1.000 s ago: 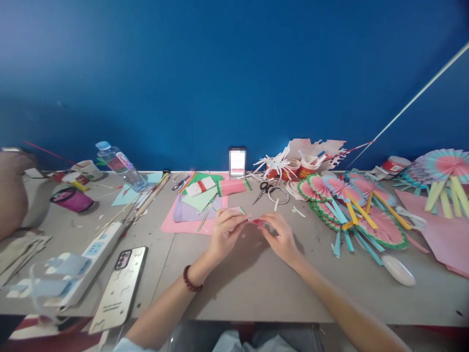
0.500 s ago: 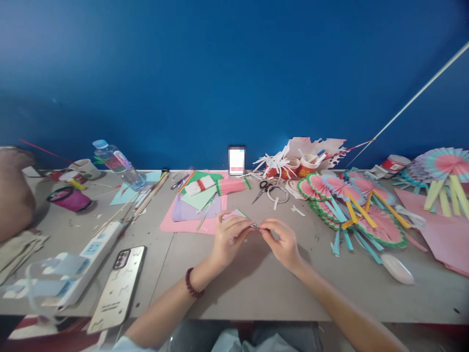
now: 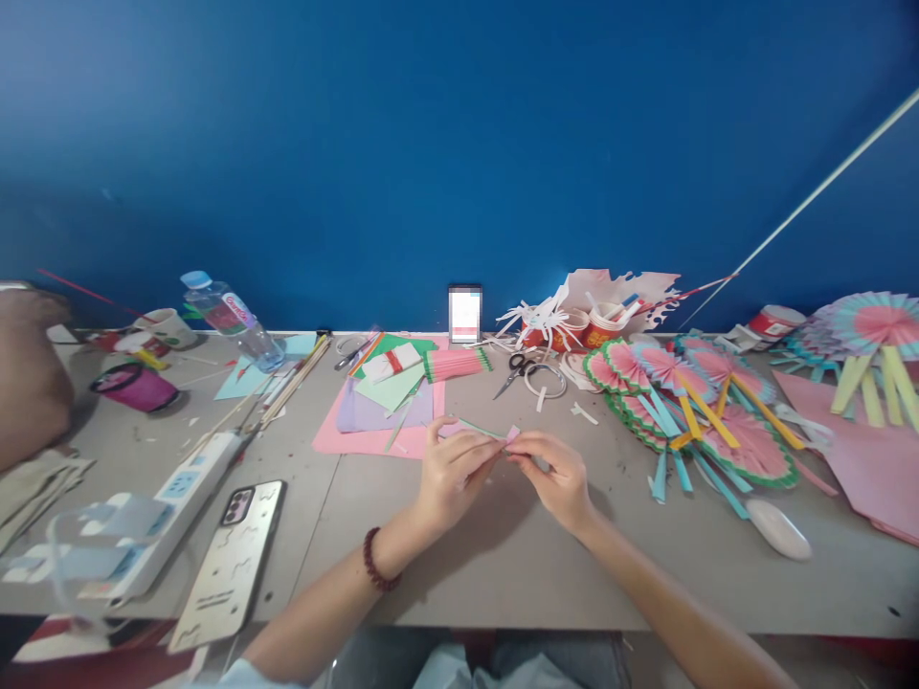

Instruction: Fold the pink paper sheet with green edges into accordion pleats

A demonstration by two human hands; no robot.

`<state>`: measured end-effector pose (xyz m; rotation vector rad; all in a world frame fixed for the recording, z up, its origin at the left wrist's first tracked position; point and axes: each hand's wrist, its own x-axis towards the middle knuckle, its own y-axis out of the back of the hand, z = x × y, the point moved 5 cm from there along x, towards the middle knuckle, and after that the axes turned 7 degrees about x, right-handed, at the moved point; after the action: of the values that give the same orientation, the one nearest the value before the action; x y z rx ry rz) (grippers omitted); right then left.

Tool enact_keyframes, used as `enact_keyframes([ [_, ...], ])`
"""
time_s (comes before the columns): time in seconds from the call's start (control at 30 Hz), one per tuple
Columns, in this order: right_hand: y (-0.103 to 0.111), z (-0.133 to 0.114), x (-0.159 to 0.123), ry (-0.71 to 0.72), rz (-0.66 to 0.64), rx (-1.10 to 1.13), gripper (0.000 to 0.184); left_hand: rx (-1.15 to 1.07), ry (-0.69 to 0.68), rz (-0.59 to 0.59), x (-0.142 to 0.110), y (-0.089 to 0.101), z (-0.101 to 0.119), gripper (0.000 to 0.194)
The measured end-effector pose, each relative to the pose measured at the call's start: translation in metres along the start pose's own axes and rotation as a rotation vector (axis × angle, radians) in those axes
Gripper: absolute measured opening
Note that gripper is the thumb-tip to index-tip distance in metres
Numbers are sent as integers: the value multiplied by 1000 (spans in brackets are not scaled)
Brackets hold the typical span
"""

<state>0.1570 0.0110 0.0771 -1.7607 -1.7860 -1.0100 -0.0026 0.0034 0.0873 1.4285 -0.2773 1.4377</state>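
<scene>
Both hands meet over the middle of the table, fingertips close together. My left hand (image 3: 454,478) is closed on a small piece of pink paper with a green edge (image 3: 512,434), its fingers covering most of it. From the right, my right hand (image 3: 556,474) pinches the same paper between thumb and fingers. Just beyond the hands lies a pleated pink paper with green edges (image 3: 457,364). Next to it, a stack of coloured paper holds a light green sheet (image 3: 388,390) and a purple sheet (image 3: 359,416) on a larger pink sheet (image 3: 326,438).
Scissors (image 3: 511,373) and a roll of tape (image 3: 546,380) lie beyond my right hand. Paper fans (image 3: 747,445) and a white computer mouse (image 3: 779,528) are at right. Leftward are a phone (image 3: 228,565), a power strip (image 3: 179,502), a water bottle (image 3: 234,321) and another person's arm (image 3: 29,373).
The paper between my fingers has turned, so a pink end now shows by my right fingertips. My hands have shifted only slightly.
</scene>
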Motion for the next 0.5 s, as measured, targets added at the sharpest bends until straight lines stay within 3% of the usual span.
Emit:
enact_keyframes([
  [0.5, 2, -11, 3, 51, 12, -48, 17, -7, -13, -40, -4, -3, 3, 22],
])
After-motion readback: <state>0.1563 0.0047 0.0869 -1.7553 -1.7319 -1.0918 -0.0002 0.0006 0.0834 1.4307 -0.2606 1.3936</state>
